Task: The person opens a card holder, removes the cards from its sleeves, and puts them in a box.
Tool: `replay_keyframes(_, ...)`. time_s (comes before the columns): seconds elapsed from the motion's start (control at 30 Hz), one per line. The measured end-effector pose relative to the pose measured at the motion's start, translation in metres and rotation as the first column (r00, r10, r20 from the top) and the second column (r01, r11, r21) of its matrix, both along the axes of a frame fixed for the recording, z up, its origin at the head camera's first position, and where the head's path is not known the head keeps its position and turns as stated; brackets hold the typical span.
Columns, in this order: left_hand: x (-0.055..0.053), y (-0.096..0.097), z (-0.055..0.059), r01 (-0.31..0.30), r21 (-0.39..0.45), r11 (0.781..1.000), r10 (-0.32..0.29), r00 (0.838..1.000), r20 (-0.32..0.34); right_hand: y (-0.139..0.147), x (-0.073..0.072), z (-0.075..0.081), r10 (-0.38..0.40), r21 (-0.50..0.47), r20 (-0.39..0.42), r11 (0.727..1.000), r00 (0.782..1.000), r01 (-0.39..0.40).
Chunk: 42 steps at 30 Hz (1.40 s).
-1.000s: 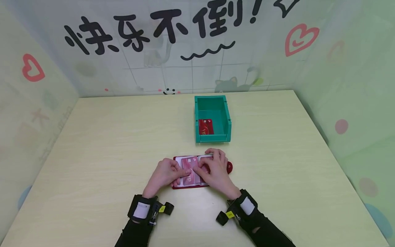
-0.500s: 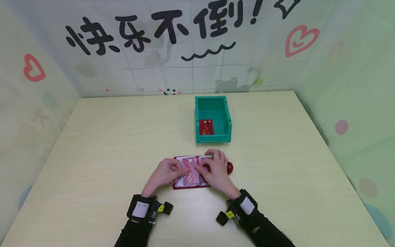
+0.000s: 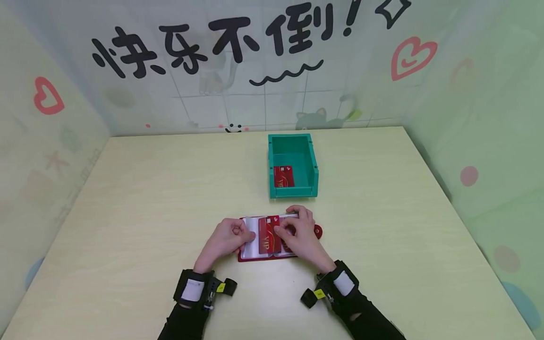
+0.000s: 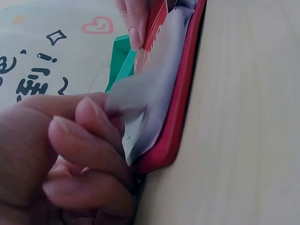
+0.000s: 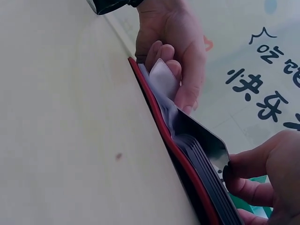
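A red card holder [image 3: 255,259] with clear plastic pages lies spread on the table in the head view. My left hand [image 3: 225,240] pinches the free edge of a clear page [image 4: 161,89], which bends up and looks blurred in the left wrist view. Between thumb and finger, my right hand [image 3: 302,238] grips a red VIP card [image 3: 267,241] by its right edge. The card's left part still shows paler, under the plastic. In the right wrist view the card [image 5: 208,136] tilts up over a stack of pages [image 5: 201,161].
Beyond the holder stands a teal bin [image 3: 293,191] with another red VIP card [image 3: 283,176] inside. A round red snap tab [image 3: 318,231] sticks out right of the holder. Printed panels [image 3: 191,104] border the table's back and sides.
The VIP card has slid right, partly out of the clear page, and now shows bright red. My right hand has shifted slightly right with it; my left hand has stayed at the page edge.
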<state>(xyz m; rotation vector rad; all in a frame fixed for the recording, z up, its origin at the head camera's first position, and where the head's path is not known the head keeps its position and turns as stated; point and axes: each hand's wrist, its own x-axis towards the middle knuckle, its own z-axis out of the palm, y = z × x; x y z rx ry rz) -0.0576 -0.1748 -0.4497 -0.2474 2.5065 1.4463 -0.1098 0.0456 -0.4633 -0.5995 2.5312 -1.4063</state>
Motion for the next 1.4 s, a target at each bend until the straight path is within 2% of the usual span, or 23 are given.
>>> replay_keyframes(0.2, 0.003, 0.002, 0.002, -0.071, -0.127, 0.989, 0.065, 0.997, -0.046, 0.005, -0.003, 0.003, 0.008, -0.011, 0.044, 1.0, 0.999, -0.008)
replay_keyframes(0.3, 0.002, 0.0, 0.001, -0.11, -0.144, 0.983, 0.103, 0.993, -0.057, 0.007, -0.005, 0.005, 0.025, -0.009, 0.056, 1.0, 0.998, -0.024)
replay_keyframes(0.43, 0.0, -0.003, -0.002, -0.124, -0.092, 0.988, 0.122, 0.992, -0.036, 0.011, -0.008, 0.011, 0.038, -0.008, 0.063, 0.999, 0.997, -0.038)
replay_keyframes(0.6, -0.002, -0.005, -0.003, -0.093, 0.031, 0.995, 0.093, 0.996, 0.008, 0.013, -0.014, 0.019, 0.053, 0.041, 0.042, 0.998, 0.998, -0.054)
replay_keyframes(0.67, -0.002, -0.005, -0.003, -0.086, 0.053, 0.995, 0.086, 0.996, 0.011, 0.014, -0.018, 0.024, 0.063, 0.069, 0.041, 0.995, 0.997, -0.066)
replay_keyframes(0.87, -0.002, -0.005, -0.004, -0.089, 0.07, 0.994, 0.088, 0.996, 0.021, 0.02, -0.033, 0.041, 0.101, 0.114, 0.043, 0.988, 0.994, -0.105)
replay_keyframes(1.03, -0.003, -0.006, -0.004, -0.078, 0.087, 0.993, 0.077, 0.997, 0.013, 0.023, -0.047, 0.056, 0.076, 0.1, 0.062, 0.992, 0.995, -0.082)
replay_keyframes(1.4, -0.003, -0.008, -0.005, -0.063, 0.113, 0.992, 0.062, 0.998, 0.011, 0.014, -0.079, 0.069, 0.023, 0.089, -0.046, 0.996, 0.999, -0.019)
